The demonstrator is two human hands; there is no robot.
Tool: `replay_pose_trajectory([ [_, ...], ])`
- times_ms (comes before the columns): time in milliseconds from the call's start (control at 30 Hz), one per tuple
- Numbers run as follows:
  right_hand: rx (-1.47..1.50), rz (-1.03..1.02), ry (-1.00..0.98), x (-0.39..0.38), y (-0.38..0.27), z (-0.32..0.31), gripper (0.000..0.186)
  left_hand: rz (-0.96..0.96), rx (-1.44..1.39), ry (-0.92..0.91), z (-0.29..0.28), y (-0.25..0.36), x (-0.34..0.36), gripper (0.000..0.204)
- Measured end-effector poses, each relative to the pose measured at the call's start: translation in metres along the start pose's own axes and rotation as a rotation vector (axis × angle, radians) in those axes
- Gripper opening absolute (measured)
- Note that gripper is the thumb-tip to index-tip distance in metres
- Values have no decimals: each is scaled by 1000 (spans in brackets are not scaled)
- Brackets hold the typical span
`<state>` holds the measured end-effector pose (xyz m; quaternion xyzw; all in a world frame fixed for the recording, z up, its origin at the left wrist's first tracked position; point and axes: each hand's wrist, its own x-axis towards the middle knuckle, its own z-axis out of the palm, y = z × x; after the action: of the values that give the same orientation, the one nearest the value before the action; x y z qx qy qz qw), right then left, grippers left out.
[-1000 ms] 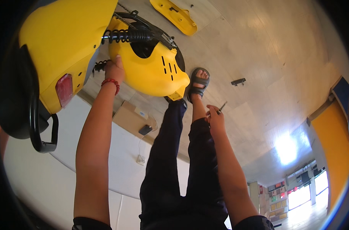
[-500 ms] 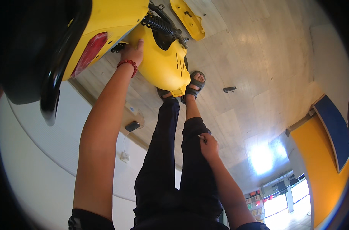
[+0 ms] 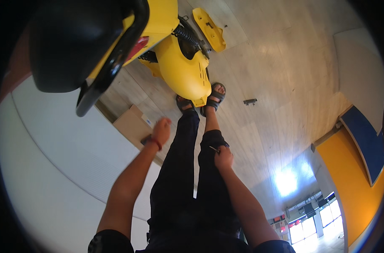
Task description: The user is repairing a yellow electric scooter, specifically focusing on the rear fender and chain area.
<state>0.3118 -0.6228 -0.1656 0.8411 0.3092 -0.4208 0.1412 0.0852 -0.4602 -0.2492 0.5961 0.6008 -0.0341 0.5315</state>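
Slim shafted tool (image 3: 213, 148), screwdriver-like though too small to identify surely, sits in the right hand (image 3: 224, 159), low in front of the right knee. Judging by its thin shaft, it is best gripped firmly toward the handle end, with the tip angled clear of the trouser leg; an unhurried wrist should keep it from slipping. The right fingers are curled closely around it. The left hand (image 3: 161, 132) is blurred, its fingers seemingly bent, and touches no part of the yellow bodywork; whether something small lies inside it, I cannot tell. A red bracelet (image 3: 159, 144) circles that wrist.

Beside the left hand lies a cardboard box (image 3: 130, 126). Farther forward, a yellow slotted rear mudguard (image 3: 181, 76) reaches down to the sandals (image 3: 217, 95), with a black coil-spring shock absorber (image 3: 185, 36) above it and a black seat (image 3: 69, 46) with a curved grab rail (image 3: 111, 67) to the left. On the floor rest a long yellow cover panel (image 3: 210, 31) and a small black fitting (image 3: 250, 102).
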Motion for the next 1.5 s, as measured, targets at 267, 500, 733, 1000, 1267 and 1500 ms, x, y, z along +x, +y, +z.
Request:
replay_pose_trajectory([
  [267, 180, 71, 36, 4, 26, -13, 23, -185, -68, -241, -16, 20, -83, 16],
  [500, 576, 105, 83, 8, 51, -90, 26, -193, -12, -207, -73, -8, -69, 25],
  [733, 711, 249, 88, 11, 86, -159, 23, -184, -56, -127, -94, -17, -48, 21],
  [1000, 496, 229, -108, 72, 114, -235, 20, -628, -254, -10, -66, 10, -75, 24],
  [1267, 486, 82, -69, 154, 48, -433, 24, -534, -587, 71, -20, 217, -86, 16],
  [1500, 463, 26, -35, 175, 11, -492, 22, -261, -577, -42, -7, 290, -84, 15],
])
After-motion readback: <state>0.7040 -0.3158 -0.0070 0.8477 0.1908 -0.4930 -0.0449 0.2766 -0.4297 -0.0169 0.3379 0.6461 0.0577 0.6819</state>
